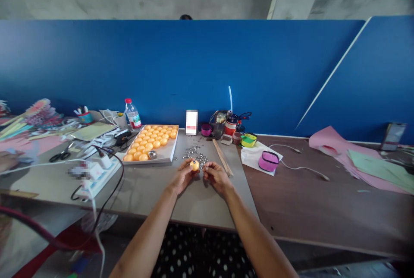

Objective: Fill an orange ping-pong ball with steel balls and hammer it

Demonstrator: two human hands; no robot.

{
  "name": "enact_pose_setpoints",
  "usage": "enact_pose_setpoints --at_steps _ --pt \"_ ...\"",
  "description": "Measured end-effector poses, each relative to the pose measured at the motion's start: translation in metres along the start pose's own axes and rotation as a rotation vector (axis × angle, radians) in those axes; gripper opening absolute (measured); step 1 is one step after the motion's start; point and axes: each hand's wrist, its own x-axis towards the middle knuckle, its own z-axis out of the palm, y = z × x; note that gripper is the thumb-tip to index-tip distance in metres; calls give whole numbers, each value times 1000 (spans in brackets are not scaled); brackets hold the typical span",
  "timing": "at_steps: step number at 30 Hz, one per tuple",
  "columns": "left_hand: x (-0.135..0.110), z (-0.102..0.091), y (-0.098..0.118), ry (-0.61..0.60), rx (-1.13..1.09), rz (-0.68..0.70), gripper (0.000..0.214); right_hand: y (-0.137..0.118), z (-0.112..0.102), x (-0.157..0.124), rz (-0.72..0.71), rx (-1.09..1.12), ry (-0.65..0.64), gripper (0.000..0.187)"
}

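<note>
My left hand (183, 177) is closed round an orange ball (194, 165), which has a small dark spot or piece on its top. Just to the right, my right hand (217, 176) has its fingertips pinched together; whatever they hold is too small to make out. Small shiny metal pieces (201, 157) lie scattered on the grey table right behind both hands. Left of them sits a shallow white box (168, 156) filled with rows of similar orange balls (149, 146), with a round metallic thing (152, 154) near its front edge.
Thin wooden strips (222, 158) lie right of the metal pieces. A phone (191, 122) stands at the back, near small cups and a purple pouch (268, 161). Leftward are a bottle (133, 115), a power strip (100, 174), cables and black scissors (61, 153). A blue partition (194, 66) rises behind.
</note>
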Motion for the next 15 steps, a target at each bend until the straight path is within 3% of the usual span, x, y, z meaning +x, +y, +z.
enact_pose_setpoints --at_steps 15 --pt "1 -3 -2 -23 12 4 41 0 -1 -1 14 7 -15 24"
